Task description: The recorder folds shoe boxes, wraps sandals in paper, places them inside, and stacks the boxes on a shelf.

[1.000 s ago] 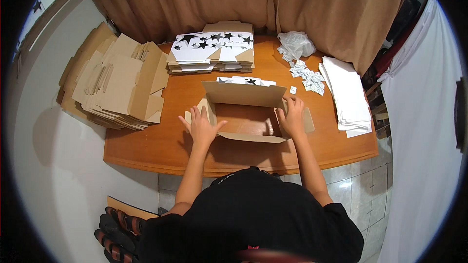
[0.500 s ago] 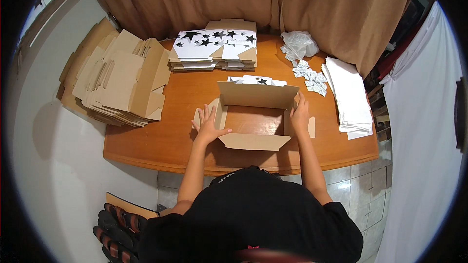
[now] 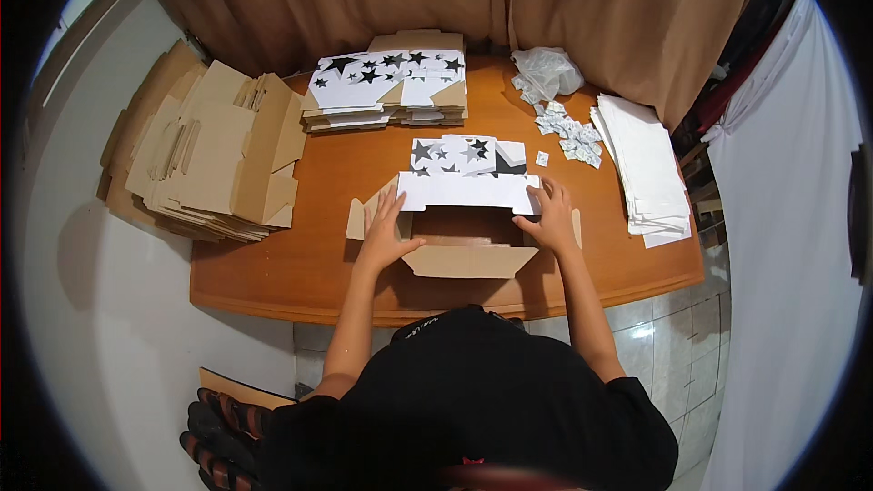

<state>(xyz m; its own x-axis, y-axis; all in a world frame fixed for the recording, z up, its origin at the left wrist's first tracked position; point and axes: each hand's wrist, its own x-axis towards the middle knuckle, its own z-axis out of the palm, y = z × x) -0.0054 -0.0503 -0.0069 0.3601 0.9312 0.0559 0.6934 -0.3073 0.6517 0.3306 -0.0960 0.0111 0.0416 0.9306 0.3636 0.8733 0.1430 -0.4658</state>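
On a brown wooden surface (image 3: 314,277), directly in front of a person in black, a cardboard box (image 3: 468,262) lies between two bare hands. Its far flap (image 3: 469,191), white outside, tilts over the dark opening; behind it a panel (image 3: 447,156) shows black and grey stars. The near flap leans outward toward the person.

The left hand (image 3: 386,238) is at the box's left end, its fingers spread, tips beside the white flap's left corner, thumb apart and pointing in over the opening. The right hand (image 3: 551,218) mirrors it: fingers at the flap's right corner, thumb well apart from them, near the flap's lower edge. How firmly either presses cannot be told.

Beyond the box sits a stack of star-printed cartons (image 3: 368,95); flattened brown cardboard (image 3: 214,159) is piled at left; small packets (image 3: 573,141) and white sheets (image 3: 644,168) lie at right.
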